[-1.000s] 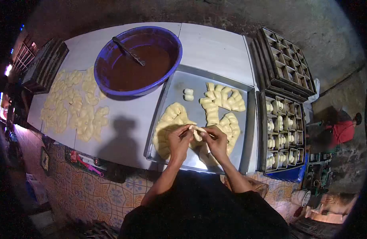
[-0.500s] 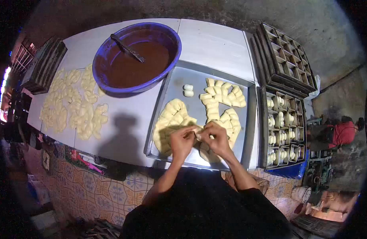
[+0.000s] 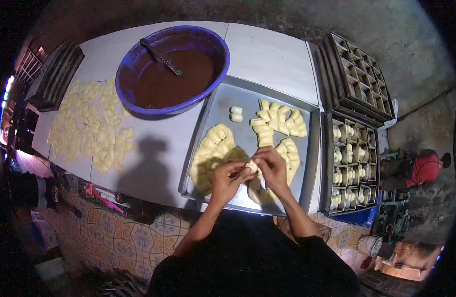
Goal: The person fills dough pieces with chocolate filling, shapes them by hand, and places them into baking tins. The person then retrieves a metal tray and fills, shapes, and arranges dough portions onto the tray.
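Observation:
Above the metal tray (image 3: 242,129), my left hand (image 3: 227,180) and my right hand (image 3: 271,168) meet, fingers closed on one small piece of pale dough (image 3: 251,166). Cut dough strips (image 3: 215,143) lie in the tray to the left of my hands. More dough pieces (image 3: 282,120) rest at the upper right of the tray, and others sit partly hidden under my right hand. Two small shaped dough rolls (image 3: 236,114) stand together near the tray's upper middle.
A purple basin (image 3: 120,89) of brown filling with a dark spatula (image 3: 161,58) stands behind the tray. Flattened dough (image 3: 92,126) covers the table's left part. Sectioned baking moulds (image 3: 354,163), some holding dough, are on the right, beside stacked moulds (image 3: 359,74). A person in red (image 3: 426,168) is farther right.
Both hands stay together over the tray. The dough piece between my fingers now shows more plainly, and my fingers have shifted around it. The view has moved slightly.

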A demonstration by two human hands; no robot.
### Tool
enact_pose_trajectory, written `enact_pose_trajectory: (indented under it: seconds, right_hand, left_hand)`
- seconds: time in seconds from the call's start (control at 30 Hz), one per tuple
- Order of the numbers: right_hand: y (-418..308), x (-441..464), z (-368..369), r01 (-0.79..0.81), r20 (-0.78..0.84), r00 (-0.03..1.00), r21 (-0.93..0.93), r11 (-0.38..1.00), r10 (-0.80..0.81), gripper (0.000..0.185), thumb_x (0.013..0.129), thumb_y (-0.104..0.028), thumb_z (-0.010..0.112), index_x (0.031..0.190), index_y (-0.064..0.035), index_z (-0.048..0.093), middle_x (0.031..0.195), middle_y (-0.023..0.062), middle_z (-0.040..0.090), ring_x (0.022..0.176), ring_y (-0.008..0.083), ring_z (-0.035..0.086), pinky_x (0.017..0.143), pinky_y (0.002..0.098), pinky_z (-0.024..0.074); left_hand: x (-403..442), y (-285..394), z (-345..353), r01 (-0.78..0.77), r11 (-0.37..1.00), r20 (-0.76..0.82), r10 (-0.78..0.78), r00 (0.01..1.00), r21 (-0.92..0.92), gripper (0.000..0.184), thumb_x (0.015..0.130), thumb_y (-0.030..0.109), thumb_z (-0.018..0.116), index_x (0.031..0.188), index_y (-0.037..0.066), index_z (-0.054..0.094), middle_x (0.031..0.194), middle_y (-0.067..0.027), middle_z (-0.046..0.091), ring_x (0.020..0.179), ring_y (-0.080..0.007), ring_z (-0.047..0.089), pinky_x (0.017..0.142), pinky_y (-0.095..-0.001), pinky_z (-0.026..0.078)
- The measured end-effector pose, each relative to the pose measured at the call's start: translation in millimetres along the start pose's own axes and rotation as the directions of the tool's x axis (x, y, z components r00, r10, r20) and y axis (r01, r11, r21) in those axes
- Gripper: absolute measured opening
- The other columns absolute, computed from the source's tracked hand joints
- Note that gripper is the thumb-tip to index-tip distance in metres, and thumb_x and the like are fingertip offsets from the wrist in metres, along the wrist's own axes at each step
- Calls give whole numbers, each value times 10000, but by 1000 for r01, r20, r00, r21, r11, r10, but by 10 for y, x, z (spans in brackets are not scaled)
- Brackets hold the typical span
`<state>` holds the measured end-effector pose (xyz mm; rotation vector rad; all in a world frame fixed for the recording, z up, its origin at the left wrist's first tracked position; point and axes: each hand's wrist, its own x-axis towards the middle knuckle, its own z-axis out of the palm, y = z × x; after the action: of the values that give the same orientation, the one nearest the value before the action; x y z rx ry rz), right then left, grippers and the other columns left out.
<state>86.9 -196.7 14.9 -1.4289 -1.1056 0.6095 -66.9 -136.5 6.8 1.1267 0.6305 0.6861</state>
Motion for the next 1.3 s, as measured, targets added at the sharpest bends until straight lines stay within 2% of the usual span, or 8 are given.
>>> enact_pose_trajectory:
  seconds: [0.23,0.4,0.53,0.63,0.77,0.87,1.13,1.3]
  right_hand:
    - [-147,-34,133,-103,70,991,-193,976,118,139,861,-86,635,883,44,678,907,159,651,860,258,618,762,319,488]
    - [96,113,216,-69,66,994,-292,954,92,205,913,-118,581,1055,21,634,1084,114,609,863,134,545,720,278,465]
    - [222,438,47,-735,654,522,18,678,548,419,931,-172,599,1318,-55,487,1151,60,590,928,131,557,737,280,492]
    - [294,1024,104,-260,479,832,-108,960,279,477,849,-65,665,1306,-53,530,1182,77,621,967,161,615,829,299,506]
    - [1095,1971,186,-242,31,970,12,970,242,388,752,-5,656,1139,-6,634,1016,149,683,919,193,648,815,298,503]
    - [1261,2304,98,-324,273,857,-376,868,438,356,761,18,588,1112,9,647,999,164,683,845,194,653,740,294,512]
    - [1037,2168,91,212,514,855,-466,859,68,355,693,-6,537,1027,56,636,1041,235,627,1034,400,568,925,417,461]
    - [1185,1908,55,432,613,790,-578,692,18,717,741,-375,733,1343,-91,465,1397,258,348,1250,418,398,996,473,401]
  left_hand:
    - [76,-96,-22,156,986,-169,-164,972,-56,196,890,81,642,1047,-35,624,973,-81,654,848,-130,629,672,-249,541]
    - [214,-283,-113,-122,967,-148,157,977,223,209,849,46,678,1024,-9,576,929,-50,615,791,-105,604,661,-224,504]
    - [334,-120,-214,-91,991,-145,104,984,95,356,788,-40,647,1120,11,529,1191,-101,502,1033,-164,559,846,-286,484]
    - [403,28,-219,-262,959,-272,283,920,111,422,740,-71,619,1146,-4,523,1204,-110,503,1152,-223,499,1008,-339,380]
    - [581,65,-325,-141,977,-371,191,909,159,306,811,-87,554,1108,-18,545,1151,-113,553,1115,-211,534,967,-315,415]
    - [611,137,-380,-65,988,-424,120,898,143,229,849,-109,520,1051,-16,573,1063,-98,600,1023,-179,588,885,-287,466]
    - [482,-160,-693,34,964,-463,96,881,265,126,872,100,574,922,-7,618,859,-85,644,858,-177,615,829,-306,479]
    - [472,-400,-774,6,944,-503,170,847,329,117,803,78,593,753,-23,626,809,-94,617,787,-172,601,757,-313,485]
